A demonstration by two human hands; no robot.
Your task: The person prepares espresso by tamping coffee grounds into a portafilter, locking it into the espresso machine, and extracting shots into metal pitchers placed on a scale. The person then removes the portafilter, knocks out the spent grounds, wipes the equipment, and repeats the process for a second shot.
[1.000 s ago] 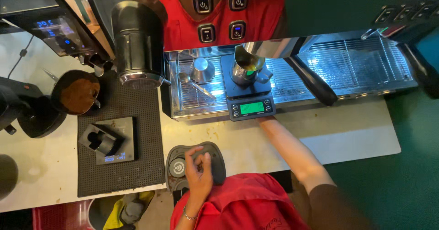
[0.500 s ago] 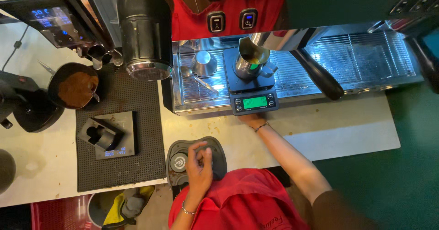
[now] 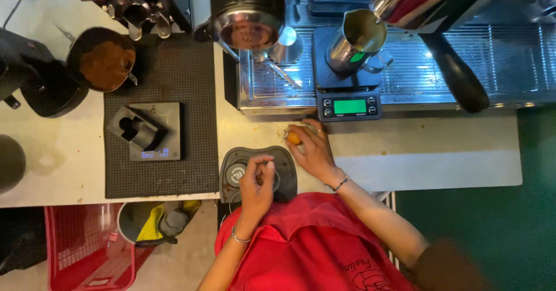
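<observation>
I see my left hand (image 3: 256, 182) resting on a dark tamping mat (image 3: 259, 172) at the near edge of the white counter (image 3: 428, 152). Its fingers are curled tight around something small and round on the mat, but I cannot tell what it is. My right hand (image 3: 313, 151) is just past the mat, close to the silver drip tray (image 3: 405, 77). Its fingers pinch a small orange thing (image 3: 293, 138). A black scale (image 3: 347, 88) with a green screen sits on the tray, and a shiny metal jug (image 3: 356, 42) stands on it. A cup of brown coffee grounds (image 3: 103, 64) sits far to the left.
</observation>
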